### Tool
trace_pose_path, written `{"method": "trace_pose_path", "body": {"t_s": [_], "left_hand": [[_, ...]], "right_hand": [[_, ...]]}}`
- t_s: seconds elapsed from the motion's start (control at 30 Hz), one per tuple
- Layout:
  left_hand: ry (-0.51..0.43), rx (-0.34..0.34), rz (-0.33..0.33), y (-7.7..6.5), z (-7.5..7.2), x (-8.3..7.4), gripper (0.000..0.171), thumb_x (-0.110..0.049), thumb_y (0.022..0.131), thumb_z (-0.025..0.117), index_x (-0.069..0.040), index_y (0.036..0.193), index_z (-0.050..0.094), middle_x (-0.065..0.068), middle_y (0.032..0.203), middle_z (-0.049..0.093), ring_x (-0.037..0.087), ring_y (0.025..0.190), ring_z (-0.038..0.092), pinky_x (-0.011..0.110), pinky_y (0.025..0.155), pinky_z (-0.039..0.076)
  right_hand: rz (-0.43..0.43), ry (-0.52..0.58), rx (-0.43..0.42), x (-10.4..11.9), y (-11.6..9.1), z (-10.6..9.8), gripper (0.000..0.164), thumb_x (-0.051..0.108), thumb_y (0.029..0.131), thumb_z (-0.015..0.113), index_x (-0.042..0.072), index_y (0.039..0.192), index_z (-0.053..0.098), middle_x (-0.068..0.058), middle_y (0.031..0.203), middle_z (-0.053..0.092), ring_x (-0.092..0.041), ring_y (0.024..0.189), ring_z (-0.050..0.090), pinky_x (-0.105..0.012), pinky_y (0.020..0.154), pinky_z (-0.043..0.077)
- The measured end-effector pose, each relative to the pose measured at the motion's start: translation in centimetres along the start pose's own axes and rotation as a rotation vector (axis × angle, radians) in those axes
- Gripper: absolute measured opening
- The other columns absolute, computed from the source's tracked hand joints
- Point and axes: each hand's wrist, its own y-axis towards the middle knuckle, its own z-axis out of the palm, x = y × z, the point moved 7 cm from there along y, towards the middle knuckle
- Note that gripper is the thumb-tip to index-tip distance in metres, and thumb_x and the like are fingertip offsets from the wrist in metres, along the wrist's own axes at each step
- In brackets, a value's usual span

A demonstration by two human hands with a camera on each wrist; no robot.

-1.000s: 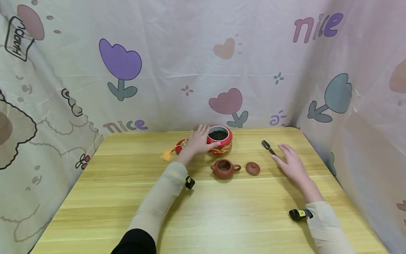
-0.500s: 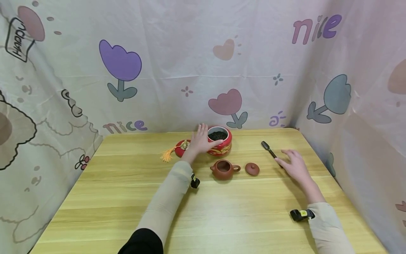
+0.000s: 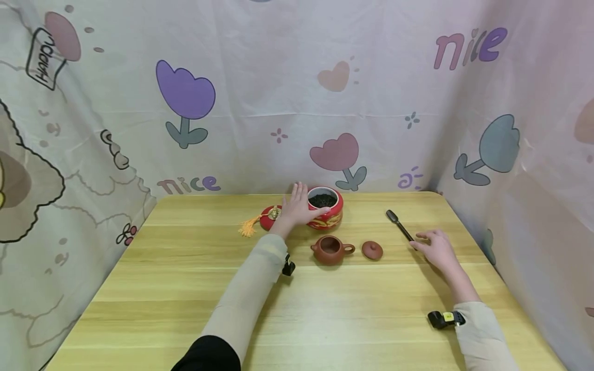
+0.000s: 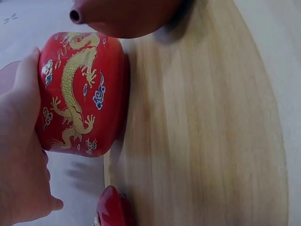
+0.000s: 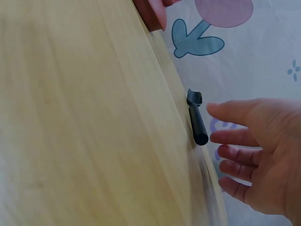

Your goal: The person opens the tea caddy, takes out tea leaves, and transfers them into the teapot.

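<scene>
My left hand [image 3: 297,207] lies against the left side of a red tea jar [image 3: 327,219], thumb across its front and fingers straight. Dark tea leaves [image 3: 322,200] show inside. In the left wrist view, the jar's wall [image 4: 75,96] bears a gold dragon. My right hand [image 3: 438,249] is at the handle end of a black spoon [image 3: 401,227] on the table. The right wrist view has the spoon's handle [image 5: 198,125] just off the thumb and fingertips, nothing between them. A brown teapot [image 3: 328,256] stands lidless before the jar, its lid [image 3: 373,250] to the right.
The jar's red lid [image 3: 267,220], with a yellow tassel [image 3: 249,226], lies left of the jar, partly behind the left hand. Patterned cloth [image 3: 260,82] hangs behind the wooden table [image 3: 352,319] and along its sides.
My right hand has drawn back toward the spoon's handle end, its fingers bending more. My left hand has shifted slightly right against the jar. The head view has tilted a little.
</scene>
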Motion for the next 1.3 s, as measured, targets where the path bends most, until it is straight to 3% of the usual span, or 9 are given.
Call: {"method": "trace_pose_path", "body": {"t_s": [0.4, 0.73, 0.9, 1.13, 1.3], "left_hand": [[0.011, 0.04, -0.069, 0.1, 0.2, 0.0, 0.118, -0.084, 0.077, 0.046, -0.011, 0.158, 0.003, 0.009, 0.166, -0.004, 0.027, 0.154, -0.008, 0.062, 0.12, 0.002], [0.01, 0.021, -0.052, -0.1, 0.1, -0.1, 0.117, -0.085, 0.077, 0.045, -0.01, 0.158, 0.005, 0.009, 0.166, 0.0, 0.027, 0.154, -0.006, 0.062, 0.12, 0.004], [0.003, -0.005, -0.04, -0.4, -0.2, -0.2, 0.117, -0.085, 0.077, 0.045, -0.009, 0.157, 0.009, 0.01, 0.166, 0.004, 0.028, 0.154, -0.003, 0.062, 0.12, 0.007], [0.008, 0.022, -0.044, -0.3, 0.0, -0.1, 0.115, -0.085, 0.078, 0.043, -0.01, 0.158, 0.007, 0.009, 0.166, 0.0, 0.026, 0.154, -0.006, 0.062, 0.121, 0.006], [0.004, 0.031, -0.045, -0.2, 0.0, 0.0, 0.115, -0.086, 0.078, 0.042, -0.012, 0.158, 0.005, 0.009, 0.166, -0.003, 0.027, 0.154, -0.008, 0.063, 0.12, 0.008]], "right_hand": [[-0.012, -0.047, 0.015, 0.2, -0.3, 0.0, 0.034, 0.018, 0.087, 0.07, -0.01, 0.108, 0.066, -0.033, 0.111, 0.059, -0.047, 0.105, 0.049, -0.059, 0.091, 0.038], [0.003, -0.054, -0.007, -0.5, -0.1, -0.1, 0.026, 0.019, 0.086, 0.069, -0.006, 0.093, 0.066, -0.026, 0.096, 0.06, -0.043, 0.095, 0.051, -0.053, 0.083, 0.041], [0.028, -0.077, 0.012, -0.3, -0.2, -0.1, 0.027, 0.02, 0.087, 0.067, -0.006, 0.092, 0.066, -0.027, 0.097, 0.06, -0.043, 0.095, 0.053, -0.055, 0.082, 0.042], [-0.005, -0.109, -0.113, 0.2, -0.1, -0.9, 0.02, 0.017, 0.082, 0.066, -0.002, 0.085, 0.066, -0.024, 0.09, 0.065, -0.038, 0.086, 0.058, -0.047, 0.072, 0.044], [-0.015, -0.095, -0.179, 0.4, -0.1, -1.3, 0.021, 0.017, 0.085, 0.064, -0.004, 0.091, 0.066, -0.027, 0.099, 0.064, -0.043, 0.094, 0.056, -0.053, 0.078, 0.044]]}}
